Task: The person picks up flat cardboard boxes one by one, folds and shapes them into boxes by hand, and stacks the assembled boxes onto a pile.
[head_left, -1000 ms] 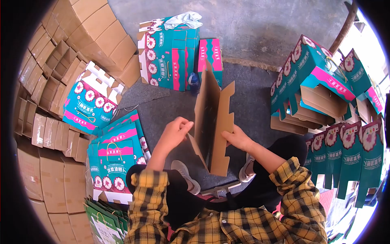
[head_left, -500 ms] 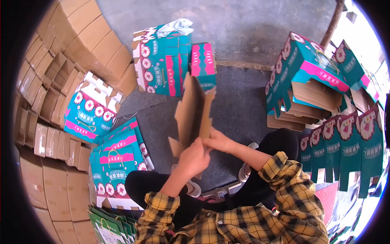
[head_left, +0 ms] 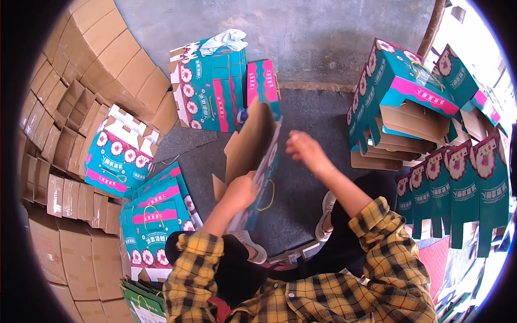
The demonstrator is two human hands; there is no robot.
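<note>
In the middle of the view a gift box carton (head_left: 249, 148) stands half folded, its brown inside facing left. Its printed teal side with a thin cord handle faces right. My left hand (head_left: 240, 192) grips the carton's lower part, fingers wrapped over the edge. Off to the right of it, apart from the cardboard, my right hand (head_left: 308, 152) is in the air with loosely bent fingers and nothing in them.
Brown boxes (head_left: 118, 59) are stacked along the left. Flat teal cartons (head_left: 156, 215) lean at lower left. Teal cartons (head_left: 207, 91) stand ahead, a white cloth (head_left: 223, 42) on top. Folded cartons (head_left: 401, 102) and a row of printed panels (head_left: 452, 188) are at right.
My right hand has let go of the carton and moved up and right. The carton has turned so its printed side shows. My left hand has shifted slightly left and up, still holding it.
</note>
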